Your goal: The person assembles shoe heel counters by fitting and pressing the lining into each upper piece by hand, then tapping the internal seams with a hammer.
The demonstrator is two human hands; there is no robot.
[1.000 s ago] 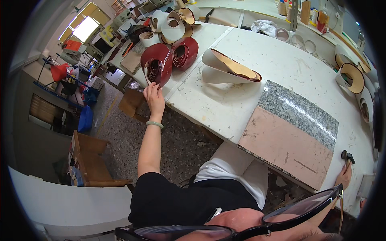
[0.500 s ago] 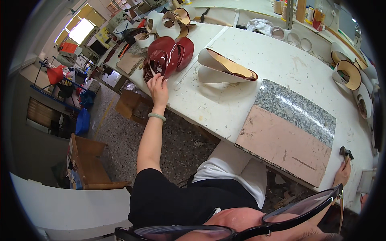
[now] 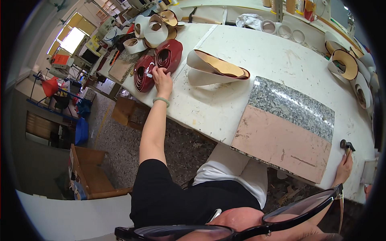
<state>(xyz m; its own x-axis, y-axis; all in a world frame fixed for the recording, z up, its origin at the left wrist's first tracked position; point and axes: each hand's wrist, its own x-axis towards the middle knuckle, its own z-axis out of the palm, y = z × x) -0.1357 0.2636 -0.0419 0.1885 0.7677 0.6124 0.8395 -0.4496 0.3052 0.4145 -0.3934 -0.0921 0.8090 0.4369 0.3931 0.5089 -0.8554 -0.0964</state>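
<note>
My left hand [image 3: 163,83] reaches to the left end of the white table, with bent fingers closed at the edge of glossy dark red leather pieces [image 3: 169,57]. These curl in two nested stacks, side by side; the fingertips are partly hidden against them. At the right, my right hand [image 3: 343,169] is wrapped round the handle of a hammer [image 3: 347,145] with a dark head, low over the table. Between my hands lies a folded white piece with a tan lining [image 3: 219,66], like a shoe upper, its narrow end toward the right.
A granite slab [image 3: 291,105] partly covered by a pinkish-brown board [image 3: 277,142] lies in front of me. White and tan curled pieces stand at the far left [image 3: 156,30] and far right [image 3: 345,64]. Clear rings [image 3: 284,31] and crumpled white plastic [image 3: 248,21] line the back.
The red pieces have spread from an overlapping heap into two stacks with their curled openings showing. My left hand has shifted slightly right against them. My right hand still holds the hammer.
</note>
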